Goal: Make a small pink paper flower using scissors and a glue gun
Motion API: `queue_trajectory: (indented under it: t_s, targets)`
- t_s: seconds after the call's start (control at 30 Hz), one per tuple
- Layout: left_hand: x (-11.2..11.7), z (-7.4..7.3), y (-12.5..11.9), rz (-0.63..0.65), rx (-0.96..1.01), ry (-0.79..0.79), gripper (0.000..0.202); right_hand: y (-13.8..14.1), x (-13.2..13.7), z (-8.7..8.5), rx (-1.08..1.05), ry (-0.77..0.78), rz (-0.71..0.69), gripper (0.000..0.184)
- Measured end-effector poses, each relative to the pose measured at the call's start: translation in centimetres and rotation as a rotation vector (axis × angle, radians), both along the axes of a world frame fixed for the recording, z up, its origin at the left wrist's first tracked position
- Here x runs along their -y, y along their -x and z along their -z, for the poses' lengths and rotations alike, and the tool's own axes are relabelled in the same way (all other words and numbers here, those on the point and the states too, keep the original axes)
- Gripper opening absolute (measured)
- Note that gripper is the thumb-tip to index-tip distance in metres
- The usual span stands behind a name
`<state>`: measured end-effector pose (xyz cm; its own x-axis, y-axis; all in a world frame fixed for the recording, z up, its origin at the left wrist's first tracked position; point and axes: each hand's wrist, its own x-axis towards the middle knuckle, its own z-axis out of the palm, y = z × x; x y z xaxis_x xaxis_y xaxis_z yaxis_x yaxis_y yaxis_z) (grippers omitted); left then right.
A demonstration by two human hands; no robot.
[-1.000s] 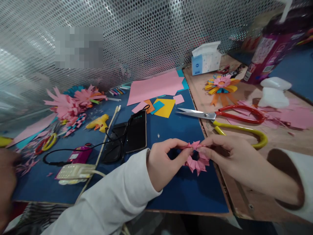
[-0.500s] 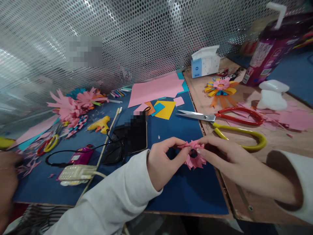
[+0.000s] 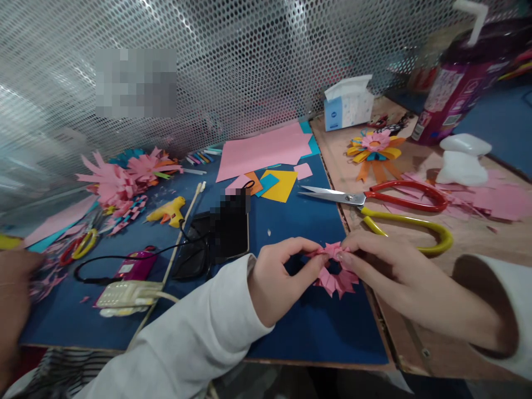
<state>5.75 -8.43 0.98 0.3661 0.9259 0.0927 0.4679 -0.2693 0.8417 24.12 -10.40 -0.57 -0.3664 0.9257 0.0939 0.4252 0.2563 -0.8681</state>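
A pink folded-paper ring point(image 3: 337, 281) with pointed edges hangs over the blue part of the table, its middle an open hole. My left hand point(image 3: 285, 277) pinches its upper left rim between thumb and fingers. On the upper right rim, my right hand point(image 3: 386, 271) has a similar thumb-and-finger pinch. Just beyond the right hand lie large scissors point(image 3: 357, 200) with one red and one yellow handle, their blades pointing left. Yellow, blue and orange paper squares point(image 3: 280, 185) rest past the ring.
Left of my arm are a phone point(image 3: 235, 233), a yellow glue gun point(image 3: 168, 211), a power strip point(image 3: 128, 296) and pink paper flowers point(image 3: 112, 177). Another person's hand point(image 3: 14, 293) is at the left edge. A tissue box point(image 3: 349, 102) and purple cup point(image 3: 453, 94) stand at the back right.
The pink paper ring has shifted slightly right and tilted, so its hole looks wider. Both hands keep their pinch on it. The other person's hand has moved a little to the right.
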Motion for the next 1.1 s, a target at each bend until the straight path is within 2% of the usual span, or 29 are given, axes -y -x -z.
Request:
queue_trajectory:
  t_s: [0.33,0.5,0.73,0.83,0.93,1.03,1.1]
  targets:
    - [-0.4,0.2,0.1,0.023,-0.001,-0.013,0.006,0.1,-0.1,0.0,0.008,0.038,0.002,0.028]
    - [-0.3,0.3,0.2,0.040,-0.056,-0.114,0.007,0.3,-0.3,-0.1,-0.085,0.047,0.007,0.012]
    - [0.3,0.2,0.3,0.095,-0.085,-0.193,0.010,0.1,0.1,0.1,-0.069,-0.163,0.012,0.013]
    - [0.4,0.2,0.3,0.107,-0.055,-0.198,0.011,0.0,0.2,-0.1,-0.097,-0.249,0.043,0.010]
    - [0.5,0.1,0.6,0.154,0.014,-0.195,0.021,-0.1,0.5,-0.4,-0.166,-0.339,0.073,0.006]
    - [0.6,-0.2,1.1,0.227,0.089,-0.137,0.034,-0.4,0.9,-0.9,-0.175,-0.455,0.059,0.015]
    - [0.7,-0.4,1.2,0.261,0.144,-0.088,0.043,-0.7,1.1,-1.3,-0.155,-0.593,0.016,0.025]
